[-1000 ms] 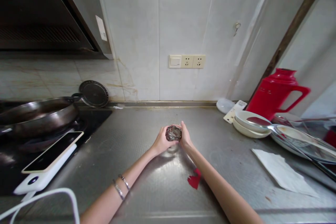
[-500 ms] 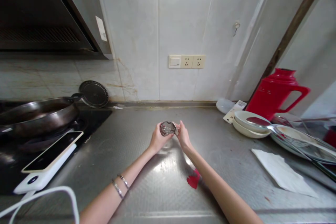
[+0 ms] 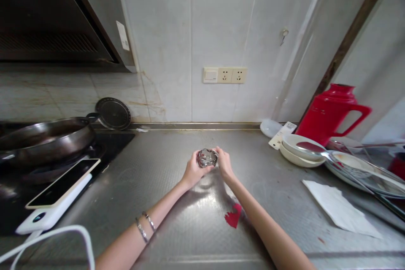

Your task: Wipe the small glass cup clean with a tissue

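Note:
A small round, shiny item, perhaps glass or metal, is held above the steel counter near the middle of the view. My left hand wraps round its left and lower side, thumb along the bottom edge. At its right edge, the closed fingers of my right hand press against it. Whether a smaller piece lies under those fingers cannot be made out. On the counter below my hands, beside my right forearm, lies a red scrap with a ragged edge.
On the left, a pan sits on the stove, with a phone and white device in front. To the right are stacked bowls, a red thermos, a plate with utensils and a white tissue.
The round item and my left hand have shifted slightly right. My right fingers have moved round its right edge, and the pale flat part seen there before no longer shows.

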Action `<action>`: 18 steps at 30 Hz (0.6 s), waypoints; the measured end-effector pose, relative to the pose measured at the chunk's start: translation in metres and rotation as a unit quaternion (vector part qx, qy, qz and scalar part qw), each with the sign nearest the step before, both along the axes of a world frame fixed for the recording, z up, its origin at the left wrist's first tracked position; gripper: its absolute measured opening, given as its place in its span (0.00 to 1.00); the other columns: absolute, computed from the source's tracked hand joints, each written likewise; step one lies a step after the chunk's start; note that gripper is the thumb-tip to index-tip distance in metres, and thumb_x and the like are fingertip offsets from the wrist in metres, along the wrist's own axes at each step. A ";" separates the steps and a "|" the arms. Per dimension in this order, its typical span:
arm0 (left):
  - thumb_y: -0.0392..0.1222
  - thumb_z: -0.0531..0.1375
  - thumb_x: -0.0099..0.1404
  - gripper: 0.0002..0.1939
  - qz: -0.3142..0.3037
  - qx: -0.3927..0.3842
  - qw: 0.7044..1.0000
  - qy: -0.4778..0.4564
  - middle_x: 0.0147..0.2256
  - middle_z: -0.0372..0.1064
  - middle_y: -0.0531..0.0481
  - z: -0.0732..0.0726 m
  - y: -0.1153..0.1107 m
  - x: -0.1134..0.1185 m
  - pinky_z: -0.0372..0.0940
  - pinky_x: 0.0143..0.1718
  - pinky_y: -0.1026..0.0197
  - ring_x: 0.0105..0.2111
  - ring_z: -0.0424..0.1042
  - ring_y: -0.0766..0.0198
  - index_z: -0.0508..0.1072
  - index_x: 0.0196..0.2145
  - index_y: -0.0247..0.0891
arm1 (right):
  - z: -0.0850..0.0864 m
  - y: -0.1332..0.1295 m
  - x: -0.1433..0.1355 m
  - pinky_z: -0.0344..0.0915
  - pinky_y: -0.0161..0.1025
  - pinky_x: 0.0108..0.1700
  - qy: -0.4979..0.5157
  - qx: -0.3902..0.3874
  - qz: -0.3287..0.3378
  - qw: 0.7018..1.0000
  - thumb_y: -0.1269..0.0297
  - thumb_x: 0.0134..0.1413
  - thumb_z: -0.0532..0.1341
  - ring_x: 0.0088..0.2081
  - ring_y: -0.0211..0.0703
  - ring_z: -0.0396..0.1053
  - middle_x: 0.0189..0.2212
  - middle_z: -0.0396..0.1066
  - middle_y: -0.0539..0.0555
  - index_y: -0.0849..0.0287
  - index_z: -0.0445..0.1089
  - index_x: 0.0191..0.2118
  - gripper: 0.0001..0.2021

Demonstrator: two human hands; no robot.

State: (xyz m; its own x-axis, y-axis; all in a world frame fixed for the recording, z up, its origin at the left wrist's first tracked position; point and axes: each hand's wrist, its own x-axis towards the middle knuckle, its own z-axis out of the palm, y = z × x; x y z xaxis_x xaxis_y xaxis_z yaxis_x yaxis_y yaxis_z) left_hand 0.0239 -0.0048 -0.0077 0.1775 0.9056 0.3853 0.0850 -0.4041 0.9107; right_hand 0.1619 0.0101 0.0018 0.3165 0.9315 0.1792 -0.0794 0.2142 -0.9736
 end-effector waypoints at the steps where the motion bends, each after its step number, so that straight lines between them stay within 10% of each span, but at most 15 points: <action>1: 0.44 0.69 0.47 0.34 -0.006 0.001 1.000 0.005 0.45 0.70 0.42 0.001 -0.003 0.001 0.66 0.48 0.53 0.44 0.72 0.56 0.60 0.50 0.37 | 0.000 0.000 -0.001 0.63 0.38 0.39 0.027 -0.007 0.019 0.999 0.51 0.48 0.56 0.34 0.47 0.71 0.30 0.77 0.56 0.60 0.76 0.28 0.19; 13: 0.43 0.68 0.50 0.33 -0.085 -0.017 0.996 -0.029 0.47 0.70 0.40 0.003 -0.006 0.003 0.64 0.51 0.51 0.47 0.71 0.55 0.60 0.51 0.36 | 0.011 -0.007 -0.003 0.67 0.39 0.35 0.206 -0.084 0.207 0.953 0.50 0.50 0.56 0.30 0.45 0.72 0.30 0.77 0.56 0.61 0.77 0.34 0.19; 18: 0.42 0.67 0.51 0.33 -0.063 -0.015 0.998 -0.014 0.48 0.69 0.40 0.008 -0.011 0.006 0.65 0.50 0.51 0.47 0.71 0.55 0.59 0.51 0.37 | 0.009 -0.009 -0.004 0.67 0.39 0.37 0.196 -0.054 0.182 0.962 0.51 0.48 0.58 0.34 0.47 0.73 0.34 0.77 0.56 0.60 0.77 0.34 0.18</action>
